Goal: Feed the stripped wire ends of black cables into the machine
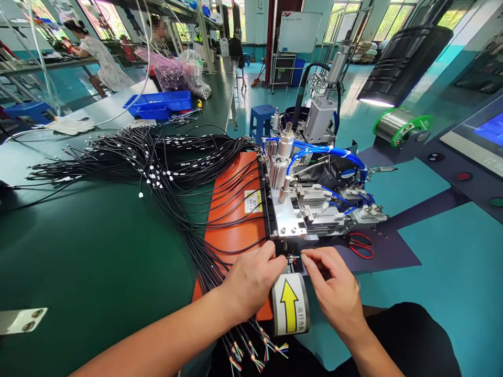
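My left hand [255, 280] is closed at the front end of the machine, its fingers curled round the end of a black cable that is mostly hidden. Thin coloured wires [293, 259] stick out past those fingertips. From the other side my right hand [336, 285] pinches at the tips of the wires with thumb and forefinger. Beside both hands is the silver soldering machine [286, 209] with blue air hoses. Just below them, a curved white plate [291, 309] carries a yellow arrow. A bundle of black cables [173, 209] runs under my left wrist, its stripped coloured ends [255, 356] hanging off the edge.
An orange sloping guard [236, 209] borders the machine, with cables lying across it. Red-handled scissors [360, 246] lie to the right. A solder spool [401, 126] and black lamp [406, 63] stand above. Blue trays [159, 104] sit on the green table [98, 262]. Two people work behind.
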Available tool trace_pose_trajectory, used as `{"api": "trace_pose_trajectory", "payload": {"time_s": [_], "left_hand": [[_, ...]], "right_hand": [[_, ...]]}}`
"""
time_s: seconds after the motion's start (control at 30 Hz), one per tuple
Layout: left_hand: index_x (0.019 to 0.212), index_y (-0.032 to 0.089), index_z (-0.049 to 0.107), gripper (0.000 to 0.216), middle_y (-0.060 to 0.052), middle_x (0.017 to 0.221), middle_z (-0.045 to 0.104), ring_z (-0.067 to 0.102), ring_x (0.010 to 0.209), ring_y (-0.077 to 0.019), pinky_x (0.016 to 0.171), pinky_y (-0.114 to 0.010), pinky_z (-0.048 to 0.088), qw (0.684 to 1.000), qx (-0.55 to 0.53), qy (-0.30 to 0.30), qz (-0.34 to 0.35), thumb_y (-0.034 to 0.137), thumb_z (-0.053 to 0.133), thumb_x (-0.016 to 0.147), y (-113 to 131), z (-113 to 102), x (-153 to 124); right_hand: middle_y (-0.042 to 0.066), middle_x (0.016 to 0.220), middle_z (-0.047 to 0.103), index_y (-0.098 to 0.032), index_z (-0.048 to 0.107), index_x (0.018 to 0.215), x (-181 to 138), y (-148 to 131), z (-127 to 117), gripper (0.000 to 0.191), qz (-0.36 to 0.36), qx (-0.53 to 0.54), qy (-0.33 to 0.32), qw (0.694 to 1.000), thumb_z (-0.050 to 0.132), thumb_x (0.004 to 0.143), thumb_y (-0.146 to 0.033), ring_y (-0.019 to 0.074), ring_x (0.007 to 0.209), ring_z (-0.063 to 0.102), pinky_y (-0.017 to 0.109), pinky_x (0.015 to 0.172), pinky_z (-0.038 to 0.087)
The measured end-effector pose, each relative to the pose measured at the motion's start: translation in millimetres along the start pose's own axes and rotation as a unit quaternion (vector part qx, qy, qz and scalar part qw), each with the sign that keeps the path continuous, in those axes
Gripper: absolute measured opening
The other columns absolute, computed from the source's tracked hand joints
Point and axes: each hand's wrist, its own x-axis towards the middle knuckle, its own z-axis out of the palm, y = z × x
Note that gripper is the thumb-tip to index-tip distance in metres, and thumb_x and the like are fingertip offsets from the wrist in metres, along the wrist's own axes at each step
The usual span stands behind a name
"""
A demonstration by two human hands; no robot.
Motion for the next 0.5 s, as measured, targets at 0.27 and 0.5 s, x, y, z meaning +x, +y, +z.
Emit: {"api": "trace_pose_trajectory", "payload": {"time_s": [0.27,0.5], "left_hand": [[0.087,0.019,0.06,0.016,-0.003,0.085,0.049,0.048,0.066,-0.0145,0.054,-0.024,0.041,1.0,-0.011,0.017,0.002,0.011,0.047,0.093,0.2,-0.9,0.9],[0.085,0.019,0.059,0.017,-0.003,0.084,0.049,0.049,0.066,-0.0152,0.054,-0.025,0.042,1.0,0.006,0.025,0.002,0.011,0.046,0.092,1.5,-0.4,1.3]], "right_hand": [[0.005,0.092,0.063,-0.022,0.068,0.094,4.0,0.7,8.0,0.016,-0.046,-0.012,-0.012,0.999,0.055,0.097,-0.031,0.02,0.084,0.061,0.033,0.074,0.05],[0.005,0.09,0.061,-0.022,0.065,0.091,6.3,2.0,8.0,0.016,-0.073,-0.03,-0.016,0.997,0.051,0.098,-0.028,0.02,0.084,0.06,0.033,0.075,0.048]]}}
